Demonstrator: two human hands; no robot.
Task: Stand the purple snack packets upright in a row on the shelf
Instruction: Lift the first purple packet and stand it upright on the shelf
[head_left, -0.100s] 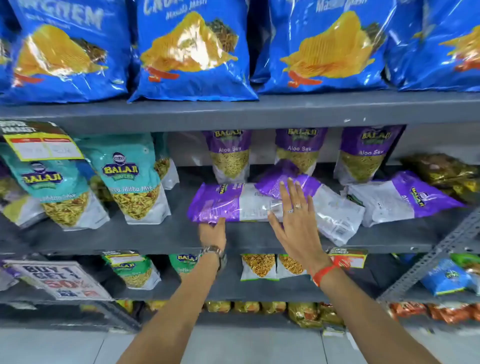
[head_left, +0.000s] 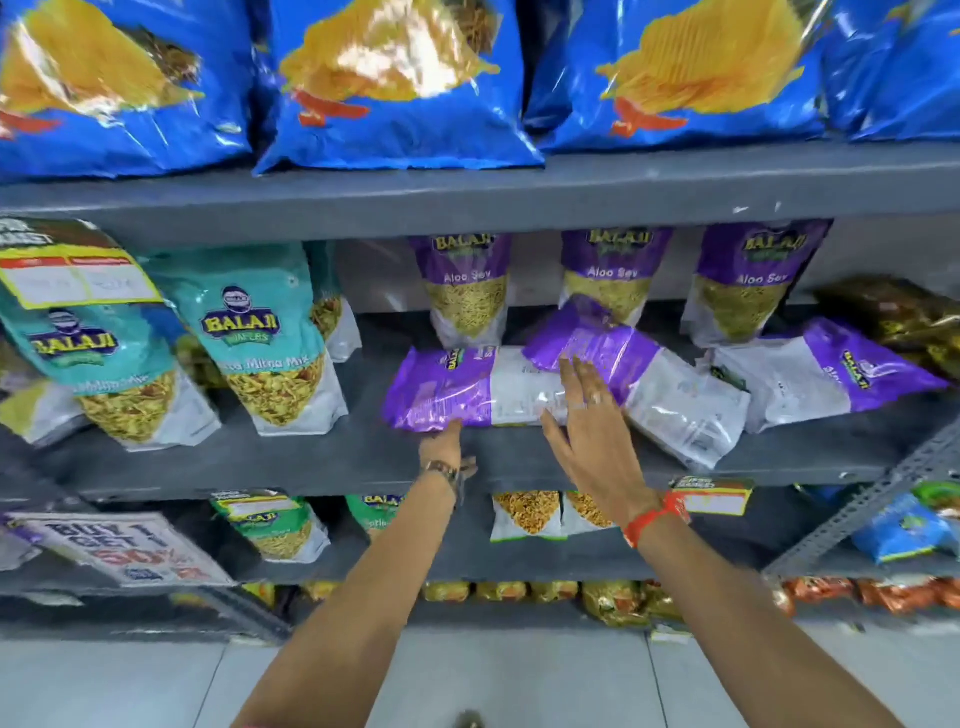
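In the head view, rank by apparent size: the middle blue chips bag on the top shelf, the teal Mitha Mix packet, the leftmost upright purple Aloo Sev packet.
1. Blue chips bag, cropped, nearest.
2. Teal packet.
3. Purple Aloo Sev packet, farther back, partly hidden.

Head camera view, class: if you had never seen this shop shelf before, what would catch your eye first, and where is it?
The big blue snack bags on the top shelf dominate the view. Below, on the middle shelf, three purple packets lie flat in front of three upright ones. Both hands reach for them: the left hand at the leftmost packet's near edge, the right hand spread open over it.
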